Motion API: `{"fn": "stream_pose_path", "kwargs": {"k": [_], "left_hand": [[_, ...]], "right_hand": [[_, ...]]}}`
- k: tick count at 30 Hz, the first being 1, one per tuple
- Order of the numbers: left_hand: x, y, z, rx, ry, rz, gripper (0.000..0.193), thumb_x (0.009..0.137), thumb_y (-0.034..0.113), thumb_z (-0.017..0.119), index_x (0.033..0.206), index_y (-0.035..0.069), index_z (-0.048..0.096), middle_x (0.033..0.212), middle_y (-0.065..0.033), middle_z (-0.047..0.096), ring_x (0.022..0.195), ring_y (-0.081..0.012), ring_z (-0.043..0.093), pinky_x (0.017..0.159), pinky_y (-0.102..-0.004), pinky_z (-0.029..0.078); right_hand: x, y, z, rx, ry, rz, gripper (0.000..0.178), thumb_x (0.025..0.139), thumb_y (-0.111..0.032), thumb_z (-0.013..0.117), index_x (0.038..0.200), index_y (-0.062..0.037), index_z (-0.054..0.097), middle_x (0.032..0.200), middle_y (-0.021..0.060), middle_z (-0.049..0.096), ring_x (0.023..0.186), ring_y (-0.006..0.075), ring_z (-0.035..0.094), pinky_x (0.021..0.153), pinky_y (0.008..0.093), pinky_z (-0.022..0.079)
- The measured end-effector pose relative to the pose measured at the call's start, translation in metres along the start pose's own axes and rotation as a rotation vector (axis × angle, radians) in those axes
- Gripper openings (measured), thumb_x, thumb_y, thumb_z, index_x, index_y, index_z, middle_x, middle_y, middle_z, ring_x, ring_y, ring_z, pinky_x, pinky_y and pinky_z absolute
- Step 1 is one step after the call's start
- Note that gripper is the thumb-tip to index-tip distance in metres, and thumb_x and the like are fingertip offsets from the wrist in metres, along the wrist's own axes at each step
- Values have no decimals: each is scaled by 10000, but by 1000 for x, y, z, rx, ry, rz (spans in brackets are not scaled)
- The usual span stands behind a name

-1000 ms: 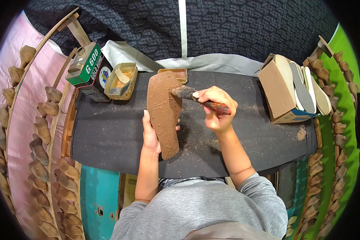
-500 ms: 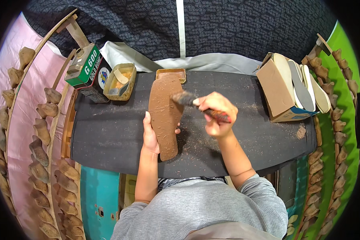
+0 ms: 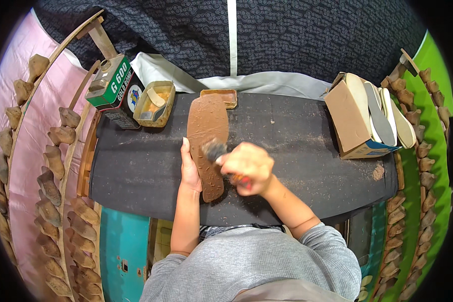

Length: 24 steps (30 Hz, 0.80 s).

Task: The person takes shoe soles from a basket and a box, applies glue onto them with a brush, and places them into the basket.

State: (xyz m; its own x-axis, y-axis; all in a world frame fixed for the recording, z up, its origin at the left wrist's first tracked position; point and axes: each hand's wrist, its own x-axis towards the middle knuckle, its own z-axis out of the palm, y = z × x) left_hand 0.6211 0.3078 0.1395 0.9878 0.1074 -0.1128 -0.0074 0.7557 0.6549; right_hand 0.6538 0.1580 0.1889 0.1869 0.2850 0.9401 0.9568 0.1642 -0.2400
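My left hand [image 3: 190, 166] grips a brown shoe sole [image 3: 209, 121] by its left edge, thumb along the rim and the other fingers hidden underneath. The sole is held lengthwise over the black-covered table, its broad end away from me and its face up, dotted with small raised bits. My right hand [image 3: 249, 168] is closed round the handle of a brush [image 3: 215, 149], dark with a red end. The bristles, blurred by motion, meet the middle of the sole's face.
Beyond the sole sits a shallow tray [image 3: 231, 99]. Back left stand a green and black metal can [image 3: 117, 93] and a yellowish tub [image 3: 161, 121] holding a light scraper-like piece. A cardboard box [image 3: 345, 121] of insoles is at right. Racks of shoe lasts [image 3: 50, 186] flank the table.
My right hand has drawn the brush toward me and to the left, from the sole's upper right edge to its middle. My left hand keeps its grip on the sole.
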Motion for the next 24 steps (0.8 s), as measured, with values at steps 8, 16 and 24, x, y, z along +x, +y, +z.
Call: {"fn": "stream_pose_path", "kwargs": {"k": [8, 16, 24], "left_hand": [[2, -5, -4, -89, -126, -5, 699, 921, 653, 284, 1214, 64, 519, 1033, -98, 621, 859, -196, 622, 678, -338, 535], [-6, -5, 9, -89, -119, -59, 672, 928, 628, 293, 1251, 74, 494, 1083, -99, 601, 898, -207, 605, 701, -359, 528], [12, 17, -4, -94, 25, 18, 724, 904, 671, 275, 1152, 34, 513, 875, -151, 602, 686, -233, 587, 588, -360, 511]], "right_hand": [[9, 10, -12, 23, 53, 103, 305, 495, 70, 563, 784, -7, 622, 784, 122, 677, 691, 261, 666, 599, 312, 513], [13, 17, -1, -110, 106, -1, 275, 601, -16, 654, 874, -50, 649, 836, 86, 668, 670, 230, 628, 596, 322, 487], [-29, -13, 26, 164, -58, 65, 230, 613, 3, 673, 841, -23, 662, 873, 88, 666, 655, 231, 609, 589, 332, 491]]}}
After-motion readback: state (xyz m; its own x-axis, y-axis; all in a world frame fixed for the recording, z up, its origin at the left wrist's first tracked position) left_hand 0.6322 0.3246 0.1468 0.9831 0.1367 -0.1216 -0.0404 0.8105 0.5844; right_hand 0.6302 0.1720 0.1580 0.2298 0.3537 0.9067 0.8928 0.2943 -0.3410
